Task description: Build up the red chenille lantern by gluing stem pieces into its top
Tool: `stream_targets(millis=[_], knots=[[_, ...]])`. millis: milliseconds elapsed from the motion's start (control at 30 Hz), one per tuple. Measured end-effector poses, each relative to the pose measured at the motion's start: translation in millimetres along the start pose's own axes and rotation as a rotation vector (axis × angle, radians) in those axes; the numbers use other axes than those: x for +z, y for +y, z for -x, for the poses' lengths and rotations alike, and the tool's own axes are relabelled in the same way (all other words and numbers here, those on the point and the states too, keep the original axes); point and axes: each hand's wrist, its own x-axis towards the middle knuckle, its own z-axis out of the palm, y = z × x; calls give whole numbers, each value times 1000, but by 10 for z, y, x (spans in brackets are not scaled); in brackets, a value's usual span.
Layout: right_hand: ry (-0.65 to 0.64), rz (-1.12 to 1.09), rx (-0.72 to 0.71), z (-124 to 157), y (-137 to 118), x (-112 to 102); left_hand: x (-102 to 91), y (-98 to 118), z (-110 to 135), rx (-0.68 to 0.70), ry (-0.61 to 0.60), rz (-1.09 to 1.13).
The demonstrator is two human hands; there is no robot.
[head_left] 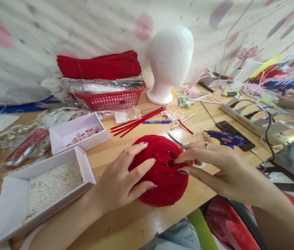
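Resting on the round red piece (162,191) at the lower middle of the frame, the left hand (122,175) has its grip spread wide — it seems to hold the piece steady on the desk (123,227). The right hand (221,170) has thumb and finger close together near the piece's middle; one cannot tell if that grip pinches anything. The blue glue gun (223,138) sits right of centre, the white bead box (10,198) lower left — maybe for easy reach.
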Motion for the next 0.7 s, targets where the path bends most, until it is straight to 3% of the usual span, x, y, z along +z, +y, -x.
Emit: stream_targets(millis=[700], knots=[[-88, -57, -195, -167, 102, -98, -62, 46, -17, -36, -37, 48]])
